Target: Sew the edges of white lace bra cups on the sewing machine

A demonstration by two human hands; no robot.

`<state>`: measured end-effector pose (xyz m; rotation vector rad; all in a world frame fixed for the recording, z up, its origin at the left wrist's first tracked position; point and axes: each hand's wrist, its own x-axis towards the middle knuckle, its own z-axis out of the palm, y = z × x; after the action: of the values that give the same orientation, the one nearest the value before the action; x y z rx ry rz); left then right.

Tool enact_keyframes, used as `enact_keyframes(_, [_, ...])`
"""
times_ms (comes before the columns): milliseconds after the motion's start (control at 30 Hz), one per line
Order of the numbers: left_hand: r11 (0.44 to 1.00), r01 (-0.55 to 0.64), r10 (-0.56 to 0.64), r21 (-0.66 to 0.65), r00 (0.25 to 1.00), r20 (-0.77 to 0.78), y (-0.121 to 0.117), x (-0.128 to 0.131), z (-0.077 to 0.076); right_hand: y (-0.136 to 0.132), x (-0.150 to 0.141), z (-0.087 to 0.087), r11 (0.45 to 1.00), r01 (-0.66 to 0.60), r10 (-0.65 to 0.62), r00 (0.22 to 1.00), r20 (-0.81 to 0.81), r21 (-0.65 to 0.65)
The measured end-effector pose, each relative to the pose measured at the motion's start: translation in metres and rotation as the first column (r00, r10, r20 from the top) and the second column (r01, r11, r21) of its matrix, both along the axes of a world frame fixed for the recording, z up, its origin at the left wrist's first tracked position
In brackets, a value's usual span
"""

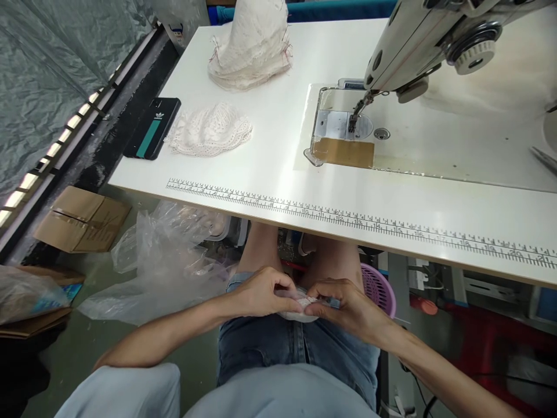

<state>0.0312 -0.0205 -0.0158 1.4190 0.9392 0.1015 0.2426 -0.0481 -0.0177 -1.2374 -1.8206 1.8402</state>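
Observation:
Over my lap, my left hand pinches one side of a small piece of white lacy fabric between thumb and fingers. The other side is pinched by my right hand, so the fabric is held between both hands. Its lower part rests against the denim shorts, and its full shape is partly hidden by my fingers. A white lace piece lies on the white sewing table above my hands. Behind it stands a bunched heap of white cloth.
The sewing machine stands at the right, its needle over the metal plate. A phone lies at the table's left edge. Metal tips show far right. Below are a cardboard box, clear plastic bags and a purple basket.

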Motion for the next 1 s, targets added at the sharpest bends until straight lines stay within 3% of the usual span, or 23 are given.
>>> enact_keyframes(433, [0.997, -0.038, 0.039, -0.061, 0.999, 0.008, 0.0011, 0.0, 0.0002, 0.0013, 0.0049, -0.0058, 0.998, -0.017, 0.015, 1.0, -0.026, -0.058])
enact_keyframes(667, [0.995, -0.053, 0.052, -0.084, 0.999, -0.013, 0.0013, -0.0022, 0.0, -0.0021, 0.0022, -0.0072, 0.999, -0.017, 0.016, 0.999, 0.041, 0.029])
enact_keyframes(867, [1.0, -0.019, 0.019, -0.01, 1.0, -0.019, 0.0008, 0.002, 0.0028, 0.0002, 0.0022, -0.0079, 0.998, -0.051, 0.051, 0.999, -0.006, -0.024])
enact_keyframes(1000, [0.997, 0.042, -0.043, 0.061, 0.999, 0.009, 0.0024, 0.0015, 0.006, 0.0028, 0.0052, -0.0081, 0.997, 0.005, -0.01, 0.998, -0.064, -0.074])
